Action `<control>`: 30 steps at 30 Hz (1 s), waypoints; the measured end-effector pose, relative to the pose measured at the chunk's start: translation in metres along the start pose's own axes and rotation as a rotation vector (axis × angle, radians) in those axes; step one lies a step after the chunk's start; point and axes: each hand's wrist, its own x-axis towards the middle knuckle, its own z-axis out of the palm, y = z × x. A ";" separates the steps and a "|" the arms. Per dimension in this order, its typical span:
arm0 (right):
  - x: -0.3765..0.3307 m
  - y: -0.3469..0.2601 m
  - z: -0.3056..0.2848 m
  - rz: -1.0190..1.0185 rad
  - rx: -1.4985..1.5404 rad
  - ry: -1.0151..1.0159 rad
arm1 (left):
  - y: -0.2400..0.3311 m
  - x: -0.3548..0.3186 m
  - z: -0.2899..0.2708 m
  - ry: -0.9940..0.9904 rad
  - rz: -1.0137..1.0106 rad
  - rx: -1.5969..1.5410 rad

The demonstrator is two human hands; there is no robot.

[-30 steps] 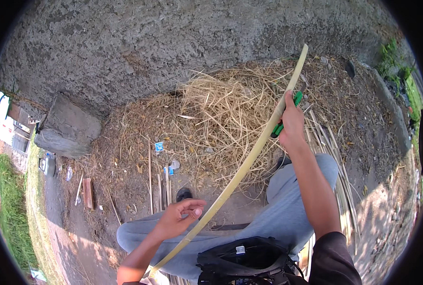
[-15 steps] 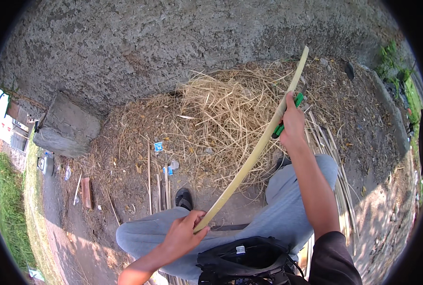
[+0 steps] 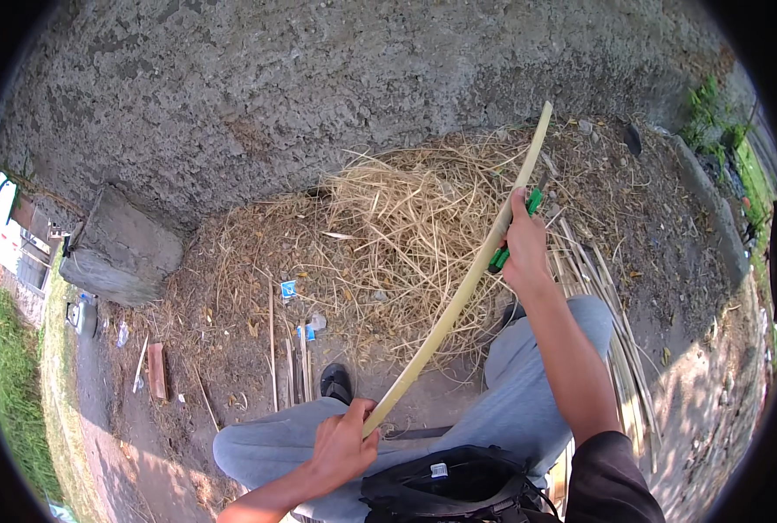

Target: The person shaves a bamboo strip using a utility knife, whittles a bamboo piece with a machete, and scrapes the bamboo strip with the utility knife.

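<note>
A long, pale, slightly bowed bamboo strip (image 3: 445, 323) slants across the view, from near my lap on the left up toward the wall on the right. My left hand (image 3: 340, 446) is closed round its near end, above my left thigh. Farther up, my right hand (image 3: 528, 251) grips a green-handled cutter knife (image 3: 535, 202), pressed against the strip's right side, with thumb and knife at the strip. Part of the handle is hidden by my fingers. Under the strip's upper half lies a heap of thin shavings (image 3: 406, 209).
A rough grey wall (image 3: 319, 78) runs along the far side, with a concrete block (image 3: 136, 235) at its left. More bamboo strips (image 3: 622, 353) lie beside my right leg. An open black bag (image 3: 449, 488) rests at my lap. Blue packets (image 3: 288, 288) and a reddish-brown piece (image 3: 157, 370) lie leftward.
My right hand and the knife have come slightly nearer and to the left, and the strip's far end has dropped a little. Both hands keep their grip.
</note>
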 end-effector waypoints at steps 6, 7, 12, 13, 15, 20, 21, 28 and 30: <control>0.001 0.001 -0.002 0.016 0.008 0.002 | 0.008 0.000 0.003 0.000 -0.017 0.173; 0.000 0.001 -0.001 0.022 0.010 0.005 | 0.009 0.002 0.005 0.027 -0.006 0.191; -0.004 -0.003 0.000 0.015 -0.019 -0.003 | 0.014 0.007 0.008 0.082 -0.007 0.239; -0.004 -0.003 0.001 0.015 -0.014 0.004 | 0.013 0.006 0.010 0.089 -0.003 0.280; -0.004 -0.003 0.000 0.018 -0.010 0.015 | 0.013 0.006 0.011 0.091 0.002 0.320; 0.001 0.000 -0.005 0.022 0.036 -0.012 | 0.019 0.007 0.014 0.123 -0.077 0.348; 0.001 0.001 -0.004 0.025 0.034 -0.013 | 0.022 0.009 0.013 0.121 -0.080 0.347; -0.003 -0.002 0.001 0.039 0.002 0.028 | 0.025 0.015 -0.004 0.031 0.054 0.123; -0.002 -0.001 0.001 0.036 -0.001 0.039 | 0.023 0.020 -0.015 -0.017 0.042 0.016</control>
